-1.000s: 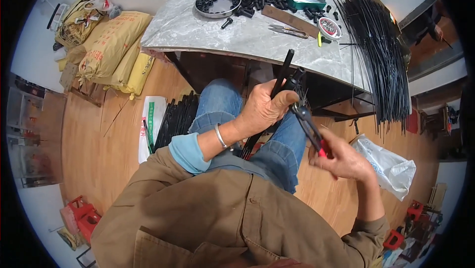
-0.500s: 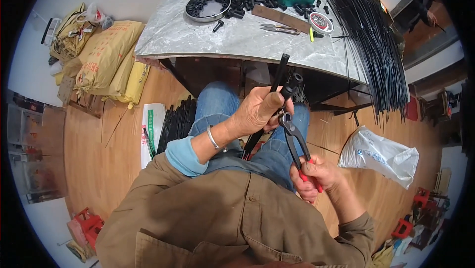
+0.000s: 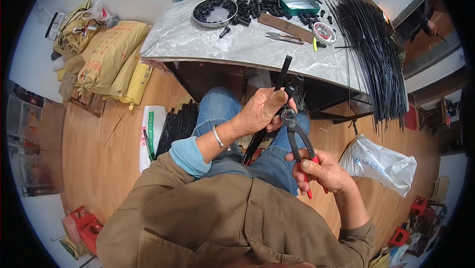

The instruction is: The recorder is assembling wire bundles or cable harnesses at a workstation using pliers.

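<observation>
Grey table (image 3: 193, 43) ahead: left grip (image 3: 261, 112) clasps black rods (image 3: 283, 72), right grip (image 3: 326, 170) holds red-handled pincers (image 3: 292, 125) — handles spread wider than a second ago, so seemingly unsqueezed.

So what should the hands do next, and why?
Maybe the right hand should gently squeeze the pincers: their red handles stand apart, and their jaws sit close beside the black rods that the left hand holds.
</observation>
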A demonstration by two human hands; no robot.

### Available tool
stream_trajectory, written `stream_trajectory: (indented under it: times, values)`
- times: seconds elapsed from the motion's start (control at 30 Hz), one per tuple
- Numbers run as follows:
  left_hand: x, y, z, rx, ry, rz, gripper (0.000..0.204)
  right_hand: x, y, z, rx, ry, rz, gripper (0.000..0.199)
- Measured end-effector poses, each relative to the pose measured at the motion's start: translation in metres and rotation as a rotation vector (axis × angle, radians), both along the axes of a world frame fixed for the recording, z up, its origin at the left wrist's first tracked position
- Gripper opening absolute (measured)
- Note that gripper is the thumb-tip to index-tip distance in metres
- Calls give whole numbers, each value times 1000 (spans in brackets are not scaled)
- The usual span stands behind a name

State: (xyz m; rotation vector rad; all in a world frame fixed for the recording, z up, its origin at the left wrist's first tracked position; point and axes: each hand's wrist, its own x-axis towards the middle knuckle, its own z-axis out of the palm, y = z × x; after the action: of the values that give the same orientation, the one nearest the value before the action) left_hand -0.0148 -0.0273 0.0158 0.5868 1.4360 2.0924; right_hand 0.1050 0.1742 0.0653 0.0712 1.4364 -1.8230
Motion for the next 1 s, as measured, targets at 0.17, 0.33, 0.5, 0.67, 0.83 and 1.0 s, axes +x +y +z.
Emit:
stream_trajectory:
  times: [0.17, 0.33, 0.5, 0.67, 0.83, 1.0]
  values:
    - [-2, 0, 0, 4, -15, 11, 73, 6, -21, 6, -67, -236, -144, 34]
    - [-11, -3, -3, 34, -17, -58, 72, 1, -23, 7, -84, -305, -134, 33]
    - [-28, -3, -16, 66, -158, 181, 63, -21, -17, -7, 829, 1064, 35, 13]
    - [-34, 8, -18, 24, -127, 210, 63, -124, 45, -38, 1303, 1261, -497, 20]
    - [-42, 18, -27, -34, -138, 175, 65, -256, 88, -36, 1566, 952, -518, 28]
    - [-54, 17, -32, -40, -188, 170, 63, -328, 87, -28, 1634, 877, -412, 26]
